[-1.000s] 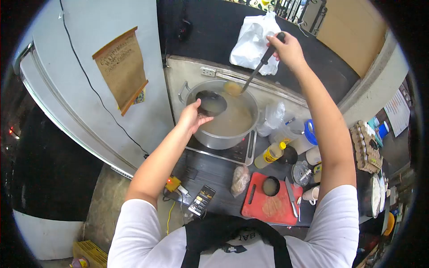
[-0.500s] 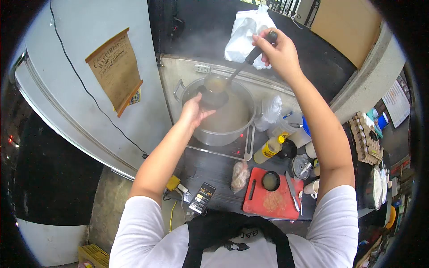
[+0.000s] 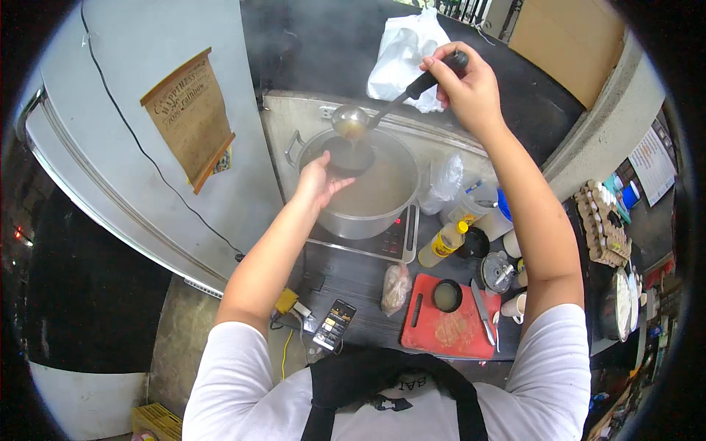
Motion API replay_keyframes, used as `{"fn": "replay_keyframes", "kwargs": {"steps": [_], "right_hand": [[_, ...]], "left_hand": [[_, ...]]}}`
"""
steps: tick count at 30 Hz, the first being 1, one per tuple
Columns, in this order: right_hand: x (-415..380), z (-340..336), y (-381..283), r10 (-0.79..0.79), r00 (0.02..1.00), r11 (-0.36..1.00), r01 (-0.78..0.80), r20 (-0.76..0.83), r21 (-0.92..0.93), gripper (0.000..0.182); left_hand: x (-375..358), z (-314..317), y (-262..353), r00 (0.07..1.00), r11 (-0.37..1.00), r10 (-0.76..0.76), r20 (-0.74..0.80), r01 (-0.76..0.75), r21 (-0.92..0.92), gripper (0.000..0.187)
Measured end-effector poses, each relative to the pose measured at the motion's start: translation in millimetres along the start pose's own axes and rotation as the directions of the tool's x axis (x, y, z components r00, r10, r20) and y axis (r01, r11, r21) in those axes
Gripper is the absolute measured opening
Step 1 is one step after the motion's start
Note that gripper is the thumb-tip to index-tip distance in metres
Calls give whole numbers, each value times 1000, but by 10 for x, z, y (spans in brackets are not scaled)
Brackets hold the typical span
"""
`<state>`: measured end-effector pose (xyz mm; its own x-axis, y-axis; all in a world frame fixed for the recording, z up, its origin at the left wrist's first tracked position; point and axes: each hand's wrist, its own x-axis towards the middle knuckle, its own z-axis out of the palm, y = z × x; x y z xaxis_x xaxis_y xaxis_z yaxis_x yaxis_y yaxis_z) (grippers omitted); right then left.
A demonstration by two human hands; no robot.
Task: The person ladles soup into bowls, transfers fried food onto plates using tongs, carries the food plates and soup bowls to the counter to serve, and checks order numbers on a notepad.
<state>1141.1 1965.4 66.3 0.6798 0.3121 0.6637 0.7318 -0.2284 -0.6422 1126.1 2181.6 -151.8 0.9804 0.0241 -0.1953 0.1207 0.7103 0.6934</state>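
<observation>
My right hand grips the black handle of a metal ladle, raised high at the upper middle. The ladle's bowl is tilted, and cloudy liquid runs from it into a dark bowl. That bowl sits in my left hand, held by its near rim over a large steaming metal pot. Pale liquid fills part of the pot, which stands on an induction cooker with a red light.
Right of the pot are a plastic bag and a yellow-capped bottle. Nearer me, a red cutting board carries a small dark bowl and a knife. A phone lies left of a bagged item.
The ladle has tipped further and its bowl has risen slightly to the left, with liquid now pouring out. My right hand has shifted slightly right; my left hand has hardly moved.
</observation>
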Motion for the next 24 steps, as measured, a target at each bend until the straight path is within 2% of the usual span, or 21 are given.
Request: {"fn": "replay_keyframes", "kwargs": {"steps": [6, 9, 15, 18, 21, 24], "right_hand": [[-18, -23, -37, -14, 1000, 1000, 13, -15, -13, 16], [-5, -36, 12, -46, 998, 998, 47, -47, 32, 22], [-21, -119, 271, 97, 988, 992, -86, -122, 91, 20], [-64, -189, 375, 155, 970, 983, -133, -186, 128, 19], [-93, -311, 553, 167, 959, 981, -139, -229, 135, 19], [-201, -404, 717, 196, 953, 975, -164, -230, 152, 18]], "left_hand": [[34, -42, -1, 998, 1000, -13, 53, 14, -2, 47], [65, -46, -18, 1000, 999, -22, -12, 21, -34, 48], [35, -88, -23, 999, 999, -16, 51, 18, -37, 49], [-68, -33, 11, 999, 999, -34, -12, 34, -7, 50], [-49, -146, -27, 999, 999, -23, 36, 24, -25, 50], [-136, -169, -6, 999, 999, -37, 7, 37, -11, 49]]}}
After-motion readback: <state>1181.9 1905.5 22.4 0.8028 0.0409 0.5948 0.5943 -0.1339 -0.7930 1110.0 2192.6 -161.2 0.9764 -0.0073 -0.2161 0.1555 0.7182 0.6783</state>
